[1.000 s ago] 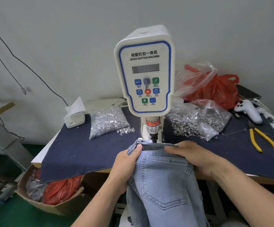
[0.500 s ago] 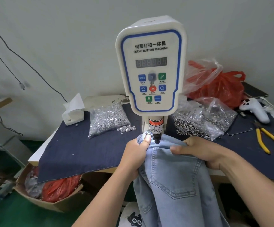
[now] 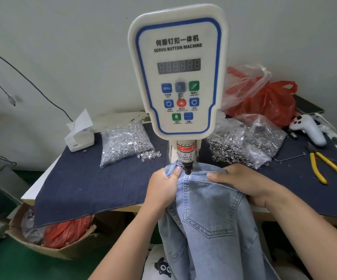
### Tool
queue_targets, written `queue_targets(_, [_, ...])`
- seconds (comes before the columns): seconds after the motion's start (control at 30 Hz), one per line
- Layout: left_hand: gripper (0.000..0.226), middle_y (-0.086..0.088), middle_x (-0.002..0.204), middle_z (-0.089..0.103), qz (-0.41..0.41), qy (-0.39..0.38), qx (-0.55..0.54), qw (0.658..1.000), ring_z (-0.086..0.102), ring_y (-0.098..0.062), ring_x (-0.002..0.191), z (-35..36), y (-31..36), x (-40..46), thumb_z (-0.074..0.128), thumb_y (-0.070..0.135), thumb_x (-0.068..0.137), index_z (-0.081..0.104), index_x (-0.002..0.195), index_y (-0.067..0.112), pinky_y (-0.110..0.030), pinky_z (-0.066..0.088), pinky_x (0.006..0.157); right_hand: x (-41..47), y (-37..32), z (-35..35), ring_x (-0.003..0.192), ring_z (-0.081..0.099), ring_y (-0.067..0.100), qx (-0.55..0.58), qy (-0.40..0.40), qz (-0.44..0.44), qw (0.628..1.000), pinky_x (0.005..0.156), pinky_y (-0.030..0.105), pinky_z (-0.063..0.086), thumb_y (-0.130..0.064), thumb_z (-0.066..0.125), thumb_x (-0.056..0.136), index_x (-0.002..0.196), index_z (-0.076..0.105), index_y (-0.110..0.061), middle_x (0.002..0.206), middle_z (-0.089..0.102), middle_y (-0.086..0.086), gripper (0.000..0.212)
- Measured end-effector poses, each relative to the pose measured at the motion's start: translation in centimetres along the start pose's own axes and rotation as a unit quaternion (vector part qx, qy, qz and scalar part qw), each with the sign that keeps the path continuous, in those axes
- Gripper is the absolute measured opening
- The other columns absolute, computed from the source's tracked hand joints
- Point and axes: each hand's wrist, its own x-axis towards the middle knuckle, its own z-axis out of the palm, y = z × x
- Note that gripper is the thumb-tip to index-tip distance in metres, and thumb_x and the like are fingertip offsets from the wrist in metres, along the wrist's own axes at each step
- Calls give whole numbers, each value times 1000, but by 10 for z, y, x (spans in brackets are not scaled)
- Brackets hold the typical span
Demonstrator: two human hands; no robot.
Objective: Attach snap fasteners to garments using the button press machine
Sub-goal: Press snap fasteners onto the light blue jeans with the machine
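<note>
Under the black punch tip of the button press machine, the top corner of the back pocket of a pair of light blue jeans sits on the press point, the rest of the garment hanging off the front edge of the table. The left hand grips a bunched fold of the waistband, its thumb lying on top just beside the punch. The right hand lies over the waistband on the other side, fingers bent over the denim and holding it down, the fingertips near the punch but apart from it. The step in hand appears to be seating the pocket corner squarely before the press fires.

To do it well, the person probably needs the cloth taut and flat between the two hands, with no fold under the tip. The left thumb looks too close; drawing it back would heed the finger warning label on the ram. Whether a fastener is already loaded in the die cannot be seen.

Farther out on the dark blue table cover, a clear bag of silver fastener parts lies to the left, a bag of ring parts to the right, with yellow-handled pliers beyond.
</note>
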Motion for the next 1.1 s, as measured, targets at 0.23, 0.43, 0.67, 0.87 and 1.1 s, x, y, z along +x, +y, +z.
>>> queue_targets(0.23, [39,5,70,57,38,24,57,997,46,-15,67,1,1,-4,61,37,106,58,77,12,-34,37,64,1,2,-1,83,73,26,18,-6,12,1000,81,37,57,-33,77,89,101,72,11,100,77,23,46])
queue_targets(0.43, [34,0,78,68,43,34,89,995,54,-16,71,2,1,-3,60,36,106,64,85,9,-35,40,63,2,5,-3,85,75,25,46,-19,21,999,78,33,59,-28,75,91,96,77,1,100,78,20,29])
queue_targets(0.67, [31,4,79,70,48,34,93,994,58,-15,74,1,2,-4,61,36,105,67,86,13,-33,42,64,3,5,-3,87,74,25,44,-16,24,999,84,37,58,-26,75,91,102,75,5,102,77,21,33])
queue_targets(0.87, [40,9,64,54,47,29,96,994,44,-10,61,0,1,-4,62,34,105,50,70,19,-33,34,58,3,6,-4,94,74,30,52,-29,33,998,93,44,57,-27,77,89,106,74,5,106,76,22,37])
queue_targets(1.1, [45,14,52,49,46,22,86,995,39,-8,55,0,1,-3,62,32,104,44,64,22,-32,30,56,3,7,-4,92,75,28,71,-36,36,996,85,37,60,-23,75,91,95,80,-4,106,77,21,19])
